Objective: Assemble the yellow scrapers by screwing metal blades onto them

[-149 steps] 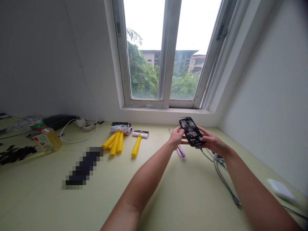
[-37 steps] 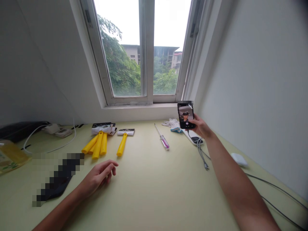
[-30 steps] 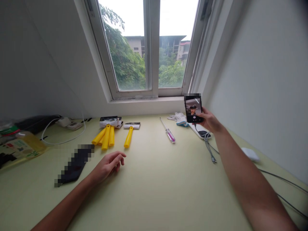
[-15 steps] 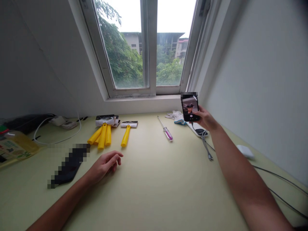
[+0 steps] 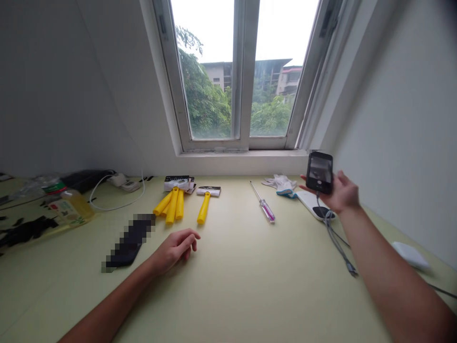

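Note:
My right hand (image 5: 344, 193) holds up a black smartphone (image 5: 319, 172) with its lit screen facing me, thumb off the glass. A grey cable (image 5: 335, 238) hangs from the phone's lower end. Resting on the table, my left hand (image 5: 178, 247) has loosely bent fingers and holds nothing. Just beyond it lies a single yellow-handled scraper (image 5: 203, 208) with a wide, wrapped head. Several similar scrapers (image 5: 172, 207) are bunched to its left. A dark flat object (image 5: 130, 243), partly pixelated, lies left of my left hand.
A clear-handled screwdriver (image 5: 264, 205) lies mid-table. Farther right are a white glove (image 5: 280, 183), a white device with a dark panel (image 5: 310, 202) and a white box (image 5: 410, 255). A yellow-liquid bottle (image 5: 73, 207) and white cable (image 5: 107, 208) occupy the left. The window (image 5: 243, 95) stands behind.
My view has shifted left, so everything sits farther right in the picture. My right hand has turned and its thumb has come off the phone screen. My left hand stays on the table.

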`<state>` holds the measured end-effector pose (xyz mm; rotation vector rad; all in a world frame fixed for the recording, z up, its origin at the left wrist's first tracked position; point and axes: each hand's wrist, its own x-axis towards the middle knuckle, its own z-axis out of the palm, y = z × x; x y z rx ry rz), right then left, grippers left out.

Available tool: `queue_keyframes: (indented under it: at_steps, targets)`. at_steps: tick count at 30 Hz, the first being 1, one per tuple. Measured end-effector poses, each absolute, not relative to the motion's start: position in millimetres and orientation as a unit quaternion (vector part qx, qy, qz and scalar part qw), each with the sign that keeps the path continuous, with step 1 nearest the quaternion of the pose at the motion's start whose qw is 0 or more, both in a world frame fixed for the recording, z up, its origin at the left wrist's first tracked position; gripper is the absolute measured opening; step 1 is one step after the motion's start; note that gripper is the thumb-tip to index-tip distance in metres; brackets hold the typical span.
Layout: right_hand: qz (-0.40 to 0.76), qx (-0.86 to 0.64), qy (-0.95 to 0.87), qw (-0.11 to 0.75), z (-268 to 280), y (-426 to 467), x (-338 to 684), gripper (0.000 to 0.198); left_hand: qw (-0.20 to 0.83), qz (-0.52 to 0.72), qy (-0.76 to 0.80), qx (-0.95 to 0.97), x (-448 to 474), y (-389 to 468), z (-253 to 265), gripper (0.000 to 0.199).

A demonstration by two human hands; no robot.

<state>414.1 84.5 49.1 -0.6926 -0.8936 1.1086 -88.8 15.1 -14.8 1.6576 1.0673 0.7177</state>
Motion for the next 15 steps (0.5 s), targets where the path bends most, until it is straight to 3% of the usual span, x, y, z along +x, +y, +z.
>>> queue_keyframes:
  at_steps: [4,8,15]
  targets:
    - [0.469,-0.326,-0.359,0.738,45,83,426,0.055,0.502,0.301,0.437,0.683,-90,15,-15,0.041]
    - [0.441,-0.382,-0.351,0.732,44,80,441,0.052,0.505,0.307,0.428,0.684,-91,16,-17,0.04]
    - [0.463,-0.589,-0.289,0.597,41,82,482,0.046,0.501,0.301,0.433,0.687,-96,16,-9,0.041]
